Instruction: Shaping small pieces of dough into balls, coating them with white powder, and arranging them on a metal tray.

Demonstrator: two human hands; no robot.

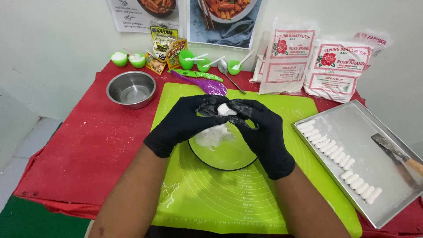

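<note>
2 gloved hands meet over the green bowl (229,156), and I am watching them from afar with some worry. My left hand (185,123) and right hand (262,132) both close on 1 small lump of white dough (226,109), fingertips curled in and pressed against it from either side, so neither hand is spread; the lump sits pinched between them at the top of the grip.

Just under the grip, a larger mass of dough (213,135) lies in the bowl, touching or nearly touching my left palm; I cannot tell which.

What could go wrong, as I judge it: the dough looks soft and tacky, so it may smear onto the black gloves rather than hold its shape, or tear unevenly if the fingers squeeze too hard. If it slips, it would most likely fall back into the bowl below the grip.

Well off to the right of the grip, the metal tray (387,176) carries 1 row of shaped white pieces (337,154) and a knife (398,154). Beyond the grip lies a purple spatula (207,84), and beyond it to the left a steel bowl (131,89).
</note>
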